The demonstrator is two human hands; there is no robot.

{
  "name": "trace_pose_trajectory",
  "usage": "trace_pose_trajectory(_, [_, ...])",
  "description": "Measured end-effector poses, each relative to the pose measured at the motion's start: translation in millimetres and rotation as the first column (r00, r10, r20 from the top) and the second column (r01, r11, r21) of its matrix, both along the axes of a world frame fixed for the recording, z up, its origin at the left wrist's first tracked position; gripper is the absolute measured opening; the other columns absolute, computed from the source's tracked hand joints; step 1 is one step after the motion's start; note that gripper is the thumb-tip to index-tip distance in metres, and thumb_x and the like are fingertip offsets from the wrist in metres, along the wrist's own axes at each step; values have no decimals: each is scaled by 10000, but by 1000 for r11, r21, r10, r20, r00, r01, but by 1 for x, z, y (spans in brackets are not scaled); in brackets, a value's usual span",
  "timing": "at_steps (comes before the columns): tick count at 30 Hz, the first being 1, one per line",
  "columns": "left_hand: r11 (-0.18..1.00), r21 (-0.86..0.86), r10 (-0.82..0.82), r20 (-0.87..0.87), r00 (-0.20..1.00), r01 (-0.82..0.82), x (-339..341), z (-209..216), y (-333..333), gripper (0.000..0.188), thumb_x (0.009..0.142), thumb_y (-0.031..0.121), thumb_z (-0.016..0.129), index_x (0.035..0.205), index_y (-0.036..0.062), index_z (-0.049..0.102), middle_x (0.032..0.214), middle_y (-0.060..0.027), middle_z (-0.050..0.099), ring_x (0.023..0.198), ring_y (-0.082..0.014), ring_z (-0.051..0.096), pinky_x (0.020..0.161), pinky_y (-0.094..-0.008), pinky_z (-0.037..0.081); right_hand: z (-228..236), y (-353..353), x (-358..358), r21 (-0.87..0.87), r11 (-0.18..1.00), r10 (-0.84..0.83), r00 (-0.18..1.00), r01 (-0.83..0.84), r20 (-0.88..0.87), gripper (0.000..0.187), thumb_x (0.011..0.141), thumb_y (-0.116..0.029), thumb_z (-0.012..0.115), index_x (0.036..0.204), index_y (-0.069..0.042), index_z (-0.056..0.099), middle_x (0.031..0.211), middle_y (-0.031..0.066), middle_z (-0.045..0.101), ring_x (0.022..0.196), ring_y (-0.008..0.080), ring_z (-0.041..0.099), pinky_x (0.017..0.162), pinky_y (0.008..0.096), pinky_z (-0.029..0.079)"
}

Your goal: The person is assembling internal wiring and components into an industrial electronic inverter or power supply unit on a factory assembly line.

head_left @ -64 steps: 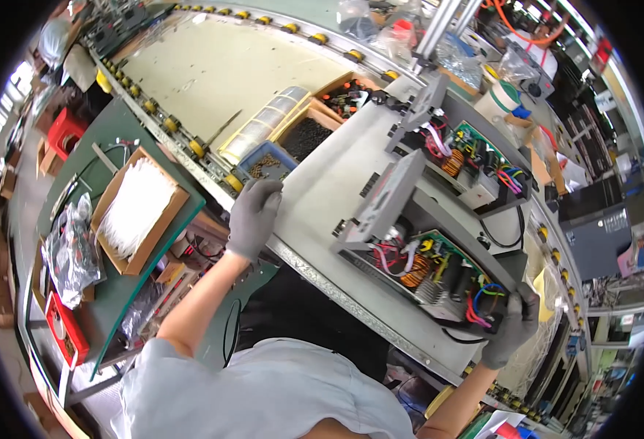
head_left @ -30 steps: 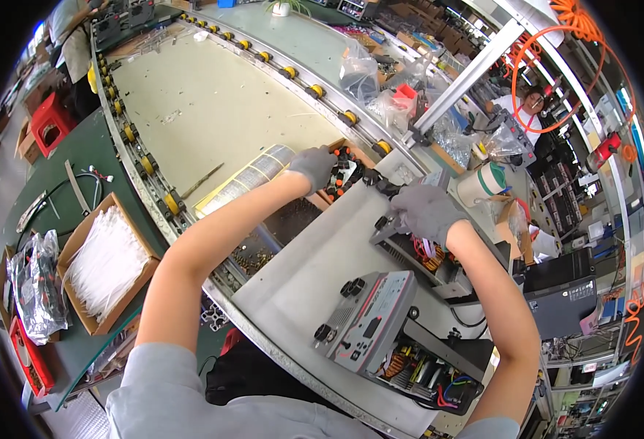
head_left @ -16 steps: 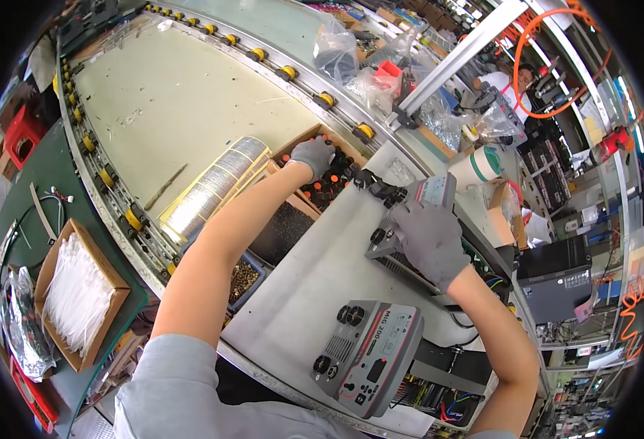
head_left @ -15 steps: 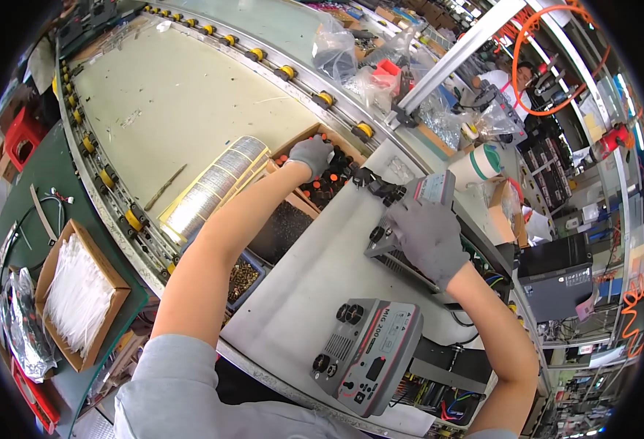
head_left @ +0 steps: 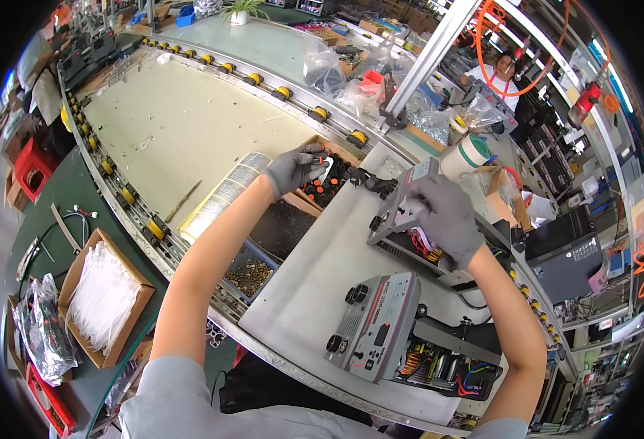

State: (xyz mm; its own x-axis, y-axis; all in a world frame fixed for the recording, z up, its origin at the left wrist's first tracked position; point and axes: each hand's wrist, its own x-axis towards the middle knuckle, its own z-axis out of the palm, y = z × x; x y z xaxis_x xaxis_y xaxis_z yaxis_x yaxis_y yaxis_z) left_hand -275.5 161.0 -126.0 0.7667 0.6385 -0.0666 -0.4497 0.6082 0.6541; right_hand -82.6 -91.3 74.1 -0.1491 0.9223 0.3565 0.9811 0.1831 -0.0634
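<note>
Poised at twelve o'clock over the parts box [head_left: 303, 205] with left hand [head_left: 291, 171], at one over the grey machine [head_left: 433, 254] with right hand [head_left: 446, 219]; both with fingers part-curled, can't tell on what. Likely heavy, stiff (mind fragile wires [head_left: 418, 237]!); best gripped by outer edges.

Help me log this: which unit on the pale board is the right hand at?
The far unit: the right hand is at its front panel; no hand is at the near unit.

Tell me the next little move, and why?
Perhaps the left grip, if holding something, should go from the parts box to the farther machine, since it's over that box, with the right grip at the machine's front panel.
</note>
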Motion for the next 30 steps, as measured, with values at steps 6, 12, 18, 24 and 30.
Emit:
trace_pose_trajectory(6, [987, -27, -156, 106, 982, 160, -5, 17, -42, 373, 952, -66, 398, 1322, -49, 445, 1226, -195, 552, 1132, -301, 612, 958, -331, 568, 23, -45, 59, 156, 985, -66, 995, 76, -70, 117, 846, -37, 638, 963, -42, 633, 884, 87, 627, 823, 217, 638, 748, 313, 509])
trace_pose_trajectory(12, [977, -19, -212, 80, 974, 214, 4, 40, -87, 262, 963, 35, 559, 1214, -37, 547, 1159, -137, 603, 1118, -244, 624, 997, -290, 539, 8, -102, 140, 182, 909, -345, 922, 374, -174, 130, 881, -21, 613, 1008, -22, 639, 865, 52, 632, 760, 125, 626, 727, 263, 510])
trace_pose_trajectory(18, [987, -31, -161, -60, 985, 159, 17, 50, -115, 248, 987, 129, 569, 1201, 4, 565, 1131, -86, 632, 927, -131, 615, 803, -212, 551, -23, -134, 187, 242, 816, -503, 851, 525, -149, 180, 928, -135, 615, 1054, -6, 623, 882, 45, 630, 788, 120, 613, 762, 273, 500])
trace_pose_trajectory(24, [974, -47, -220, 45, 974, 222, 35, 60, -123, 325, 997, 121, 542, 1298, -2, 526, 1201, -89, 602, 1032, -132, 601, 878, -218, 543, -36, -135, 201, 16, 824, -508, 751, 566, -423, 475, 981, -423, 557, 947, 48, 607, 820, 49, 589, 735, 140, 545, 703, 295, 450])
trace_pose_trajectory(30, [973, 4, -229, -50, 972, 229, 49, 67, -128, 317, 986, 52, 526, 1294, -23, 526, 1166, -101, 603, 1079, -175, 612, 946, -249, 540, -30, -158, 188, -274, 744, -656, 587, 609, -475, 561, 967, -508, 549, 838, 37, 586, 677, 14, 484, 646, 116, 409, 571, 297, 342])
